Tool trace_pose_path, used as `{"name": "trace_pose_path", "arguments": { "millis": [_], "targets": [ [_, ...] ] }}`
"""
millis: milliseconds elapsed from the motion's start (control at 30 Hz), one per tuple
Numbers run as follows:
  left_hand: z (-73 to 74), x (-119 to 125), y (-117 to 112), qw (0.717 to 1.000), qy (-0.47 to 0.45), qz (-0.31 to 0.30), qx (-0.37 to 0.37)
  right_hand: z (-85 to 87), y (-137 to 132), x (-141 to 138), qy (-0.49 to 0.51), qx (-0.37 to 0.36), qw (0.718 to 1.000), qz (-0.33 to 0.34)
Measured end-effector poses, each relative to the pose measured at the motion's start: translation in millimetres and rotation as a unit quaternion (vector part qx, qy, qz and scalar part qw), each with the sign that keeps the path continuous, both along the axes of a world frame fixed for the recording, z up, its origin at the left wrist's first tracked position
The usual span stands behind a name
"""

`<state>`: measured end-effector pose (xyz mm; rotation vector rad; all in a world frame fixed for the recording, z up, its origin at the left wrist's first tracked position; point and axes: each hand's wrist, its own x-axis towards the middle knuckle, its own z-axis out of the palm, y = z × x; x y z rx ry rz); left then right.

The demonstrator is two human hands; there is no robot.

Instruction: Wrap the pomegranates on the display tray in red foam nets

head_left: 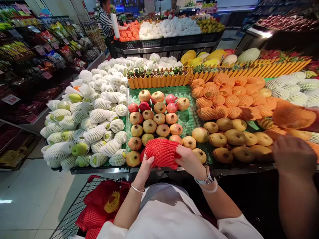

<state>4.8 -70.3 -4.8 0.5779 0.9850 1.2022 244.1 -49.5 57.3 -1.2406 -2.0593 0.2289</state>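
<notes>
The person's left grip (146,166) pinches the left end of a plump, bright red foam-net sleeve (161,153), and the right grip (188,158) pinches its right end, some fingertips hidden by the mesh. Whether fruit lies inside cannot be told. The sleeve is held above the near edge of the tabletop (188,117), which is covered in green mesh, and it hides part of the near rows of round, yellow-and-red pomegranates (150,126).

To the left are green pears in white foam nets (96,116); to the right, smooth brownish-yellow oval fruits (235,137) lie near, with fruits in orange foam nets (225,91) farther off. An orange picket-fence planter (159,80) stands beyond the pomegranates. At the near left, a wire shopping cart (72,212) holds more red netting (96,212). At the far right of the scene, another person's hand (295,152) is blurred beside an orange foam-net sleeve (290,114).
</notes>
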Motion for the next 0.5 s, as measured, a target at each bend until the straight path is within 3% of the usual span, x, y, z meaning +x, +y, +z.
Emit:
{"name": "trace_pose_path", "arguments": {
  "millis": [67, 133, 233, 333, 500],
  "targets": [
    [1.0, 2.5, 0.2, 1.0, -0.015, 0.018, -0.004, -5.1, 0.0, -41.9, -0.036, 0.0, 0.997, 0.063],
    [1.0, 5.0, 0.5, 0.999, -0.027, 0.031, -0.008, -6.8, -2.3, -58.7, -0.063, 0.019, 0.995, 0.08],
    [-0.9, 7.1, 0.9, 0.999, -0.031, 0.036, -0.011, -2.1, -6.7, -57.3, -0.075, 0.046, 0.992, 0.088],
    [-3.2, 7.3, 0.1, 0.999, -0.015, 0.048, -0.018, -0.6, -7.5, -54.0, -0.108, 0.027, 0.989, 0.093],
    [-7.6, 11.1, -4.4, 0.998, 0.022, 0.044, -0.041, -20.4, -0.7, -55.4, -0.161, -0.023, 0.981, 0.105]
  ]
}}
